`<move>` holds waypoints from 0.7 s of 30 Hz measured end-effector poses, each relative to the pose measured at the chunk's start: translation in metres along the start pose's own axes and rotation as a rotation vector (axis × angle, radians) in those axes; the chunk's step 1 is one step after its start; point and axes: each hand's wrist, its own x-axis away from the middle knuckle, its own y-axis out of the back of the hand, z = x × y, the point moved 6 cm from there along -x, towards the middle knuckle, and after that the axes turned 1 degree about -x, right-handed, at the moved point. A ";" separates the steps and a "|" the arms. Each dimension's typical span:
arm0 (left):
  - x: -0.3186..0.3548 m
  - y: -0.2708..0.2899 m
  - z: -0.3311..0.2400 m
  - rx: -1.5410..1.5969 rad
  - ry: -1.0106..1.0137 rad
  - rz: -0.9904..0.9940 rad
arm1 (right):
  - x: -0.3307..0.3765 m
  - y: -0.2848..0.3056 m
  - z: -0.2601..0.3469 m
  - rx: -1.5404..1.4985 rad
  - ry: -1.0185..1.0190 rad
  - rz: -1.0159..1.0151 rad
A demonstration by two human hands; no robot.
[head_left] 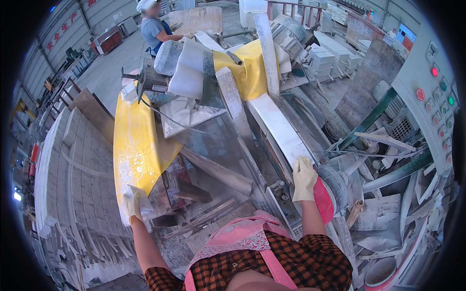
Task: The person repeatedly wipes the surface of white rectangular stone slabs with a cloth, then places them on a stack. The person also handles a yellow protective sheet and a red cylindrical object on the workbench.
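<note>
A long white stone slab (277, 125) lies along the machine bed, its near end under my right hand (304, 178). That hand wears a cream rubber glove and its fingers close over the slab's end. Just beside the wrist is a pink-red disc-shaped part (324, 200). Off to the left, my gloved left hand (131, 203) grips a whitish piece (142, 198) at the near end of a wet yellow sheet (133, 145). Whether that piece is stone or plastic I cannot tell. A second yellow sheet (250, 68) drapes over the machine beyond the slab.
Stacked pale slabs (80, 165) stand at the left. A control panel (429, 97) with lit buttons rises at the right, above stone scraps (378, 213). A thin cable (184, 127) hangs across the middle. A co-worker (155, 31) stands at the far left.
</note>
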 end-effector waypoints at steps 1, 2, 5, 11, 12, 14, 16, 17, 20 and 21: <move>-0.001 0.001 0.000 -0.009 -0.008 -0.003 | 0.001 0.000 -0.001 0.021 -0.008 0.003; -0.001 0.001 0.001 -0.039 -0.009 -0.007 | 0.001 -0.001 -0.001 0.024 -0.004 -0.002; -0.003 0.000 0.005 -0.050 -0.023 0.003 | 0.005 -0.001 0.000 -0.015 0.000 -0.020; -0.010 -0.005 0.013 -0.024 -0.036 -0.061 | 0.003 0.032 -0.015 -0.223 0.094 0.235; -0.010 -0.003 0.011 -0.031 -0.070 -0.091 | 0.001 0.041 -0.021 -0.298 0.102 0.314; -0.010 -0.004 0.012 -0.104 -0.060 -0.053 | -0.002 0.052 -0.026 -0.212 0.226 0.424; -0.008 -0.005 0.013 -0.052 -0.023 0.019 | -0.004 0.050 -0.025 0.018 0.355 0.461; -0.007 -0.004 0.011 -0.013 -0.022 0.030 | -0.004 0.037 -0.025 0.123 0.352 0.558; -0.006 -0.002 0.009 -0.044 -0.020 0.016 | -0.005 0.015 -0.008 0.166 0.423 0.422; -0.006 -0.002 0.009 -0.028 -0.021 0.005 | -0.007 0.005 -0.006 0.287 0.437 0.379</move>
